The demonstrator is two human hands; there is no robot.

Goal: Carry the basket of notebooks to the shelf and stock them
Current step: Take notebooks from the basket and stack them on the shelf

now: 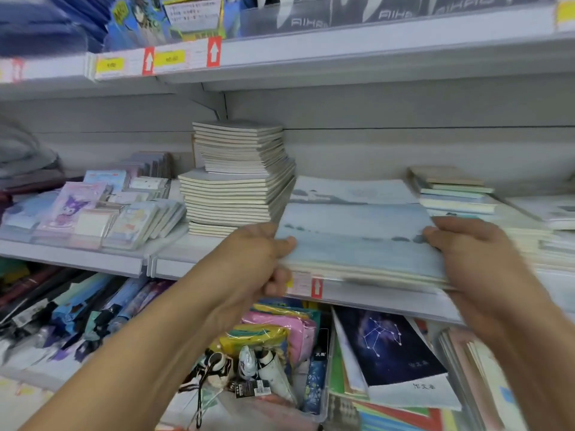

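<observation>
A small stack of pale blue notebooks (361, 244) lies flat at the front of the middle shelf (373, 298). My left hand (255, 256) grips its left end, thumb on the top cover and fingers curled under. My right hand (469, 253) holds its right end, fingers curled over the edge. Behind it lies another pale blue notebook (351, 191) on the same shelf. No basket is in view.
A tall leaning pile of cream notebooks (236, 178) stands just left of the held stack. Cartoon notepads (93, 209) fill the shelf's left; more notebooks (451, 188) lie at right. Below are a dark constellation notebook (395, 346) and coloured pouches (273, 325). An upper shelf (311, 54) overhangs.
</observation>
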